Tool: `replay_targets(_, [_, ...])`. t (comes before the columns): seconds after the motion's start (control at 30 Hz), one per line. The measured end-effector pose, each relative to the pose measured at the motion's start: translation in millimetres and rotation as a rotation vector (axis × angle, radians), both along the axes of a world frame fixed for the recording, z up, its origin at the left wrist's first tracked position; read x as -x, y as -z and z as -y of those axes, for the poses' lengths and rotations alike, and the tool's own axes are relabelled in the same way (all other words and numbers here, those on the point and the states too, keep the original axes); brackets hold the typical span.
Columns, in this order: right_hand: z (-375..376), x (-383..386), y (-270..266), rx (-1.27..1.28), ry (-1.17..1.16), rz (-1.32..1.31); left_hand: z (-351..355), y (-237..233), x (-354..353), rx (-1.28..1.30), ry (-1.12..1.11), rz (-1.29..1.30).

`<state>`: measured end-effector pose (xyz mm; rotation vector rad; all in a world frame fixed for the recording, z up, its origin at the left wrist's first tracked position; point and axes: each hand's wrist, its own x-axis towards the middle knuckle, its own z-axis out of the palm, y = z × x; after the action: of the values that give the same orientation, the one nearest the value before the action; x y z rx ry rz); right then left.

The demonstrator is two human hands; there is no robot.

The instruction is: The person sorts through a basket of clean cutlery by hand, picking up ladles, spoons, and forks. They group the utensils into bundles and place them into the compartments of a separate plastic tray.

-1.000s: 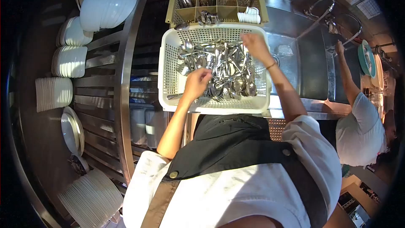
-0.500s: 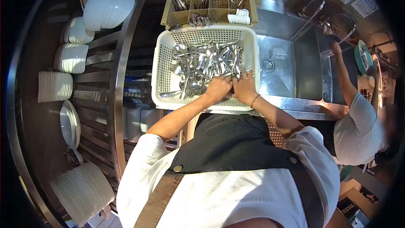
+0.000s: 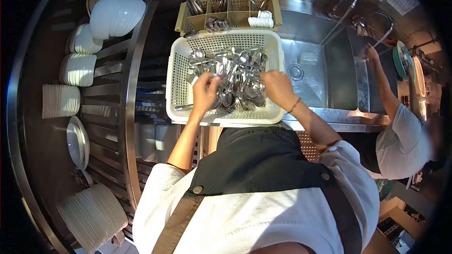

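Observation:
A cream plastic basket (image 3: 176, 56) in front of me holds a heap of metal spoons and forks (image 3: 240, 82). Over the heap's left side is my left hand (image 3: 205, 93), its fingers closed; what they pinch is too blurred to make out. My right hand (image 3: 280, 89) is at the basket's right side, fingers curled inward at the edge of the cutlery. Its fingertips are partly hidden, and I cannot make out what they grip. Behind the basket stands a divided cutlery holder (image 3: 240, 21) with forks, spoons and white spoons (image 3: 261, 20) sorted in compartments.
A steel sink (image 3: 308, 77) with a drain lies to the right, taps (image 3: 346, 7) behind it. Another person's arm (image 3: 382, 75) reaches over the far basin. On the slatted rack (image 3: 106, 104) at left are stacked white bowls (image 3: 115, 16) and plates (image 3: 94, 214).
My hands were close together, fingers down in the cutlery at the basket's front. They have parted, the left moving left and up, the right slightly right. Spoons show where they were.

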<state>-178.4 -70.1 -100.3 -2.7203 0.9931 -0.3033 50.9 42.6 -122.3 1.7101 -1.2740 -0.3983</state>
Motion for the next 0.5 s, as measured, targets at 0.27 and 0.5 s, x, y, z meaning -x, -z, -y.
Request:
replay_targets(0.27, [56.5,-2.8,-60.9,-0.771,-0.25,0.401,16.6,-36.1,-5.7,0.125,-0.147,-0.319])
replay_targets(0.5, [63.0,-58.2,-22.7,-1.077,-0.46,0.6,52.1,-41.6,9.0,0.093,-0.025,-0.293])
